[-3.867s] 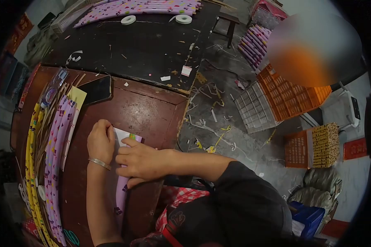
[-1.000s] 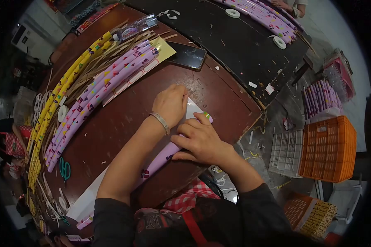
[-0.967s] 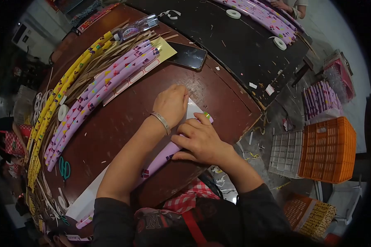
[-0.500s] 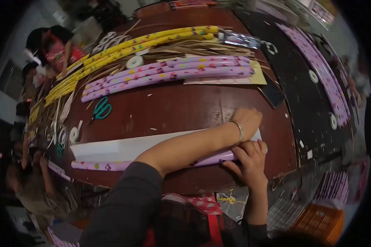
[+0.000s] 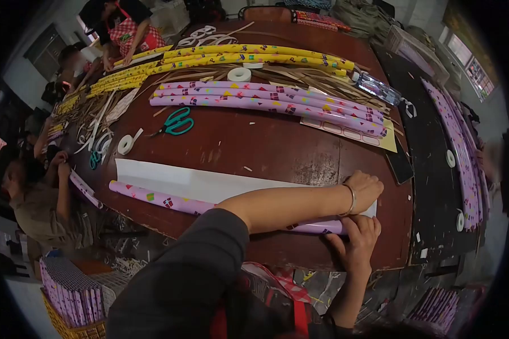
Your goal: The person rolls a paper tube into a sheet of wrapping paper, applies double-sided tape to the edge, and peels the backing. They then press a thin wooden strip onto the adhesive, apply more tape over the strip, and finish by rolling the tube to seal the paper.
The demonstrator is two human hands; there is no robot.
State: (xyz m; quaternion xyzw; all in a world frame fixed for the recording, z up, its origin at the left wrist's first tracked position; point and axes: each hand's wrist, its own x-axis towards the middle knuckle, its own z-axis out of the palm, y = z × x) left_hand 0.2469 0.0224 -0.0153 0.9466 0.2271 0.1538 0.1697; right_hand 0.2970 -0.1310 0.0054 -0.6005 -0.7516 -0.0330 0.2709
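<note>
A lilac patterned roll [image 5: 152,196] lies along the near table edge, with a sheet's white underside [image 5: 209,182] spread flat behind it. My left arm crosses over both. My left hand [image 5: 366,189], a bangle at its wrist, rests with curled fingers at the sheet's right end; whatever is under them is hidden. Just nearer, my right hand [image 5: 356,240] holds the roll's right end, fingers over the top and thumb at the near side. Farther back are finished-looking lilac rolls [image 5: 266,106] and green-handled scissors [image 5: 178,121].
Yellow rolls [image 5: 254,57], brown strips and white tape [image 5: 239,74] lie at the back. A phone [image 5: 400,165] is right of the lilac rolls. More rolls [image 5: 455,152] lie on the black table [image 5: 430,195]. Co-workers [image 5: 131,31] stand at the left. A basket [image 5: 73,325] sits lower left.
The camera view has shifted, so the table's things appear farther right and the co-workers show more. Both hands stay at the roll's right end, with little visible change in their grip.
</note>
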